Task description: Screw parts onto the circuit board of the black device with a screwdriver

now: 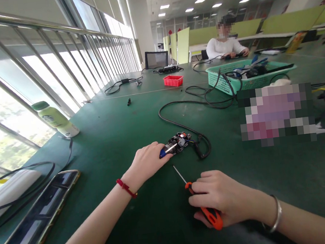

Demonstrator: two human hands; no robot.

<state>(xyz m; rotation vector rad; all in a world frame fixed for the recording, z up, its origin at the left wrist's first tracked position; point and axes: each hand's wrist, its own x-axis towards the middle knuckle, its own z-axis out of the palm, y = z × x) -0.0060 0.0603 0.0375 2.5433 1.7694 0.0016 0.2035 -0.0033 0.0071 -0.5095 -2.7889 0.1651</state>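
My left hand (147, 159) is closed round the blue and silver end of a small corded electric device (179, 142). Its casing is off at the far end, so dark inner parts and thin wires show. A thick black cable (175, 103) runs from it across the green table. Nearer to me, my right hand (218, 198) grips a screwdriver (214, 218) by its orange and black handle. The thin metal shaft points up and left, with its tip below the device and apart from it. My left fingertips are partly hidden behind the device.
A green basket (252, 84) of dark parts and cables stands at the back right, a red tray (173, 80) farther left. A phone (40, 214) and a green bottle (56, 120) are on the left. Across the table sits a person (224, 46) in white.
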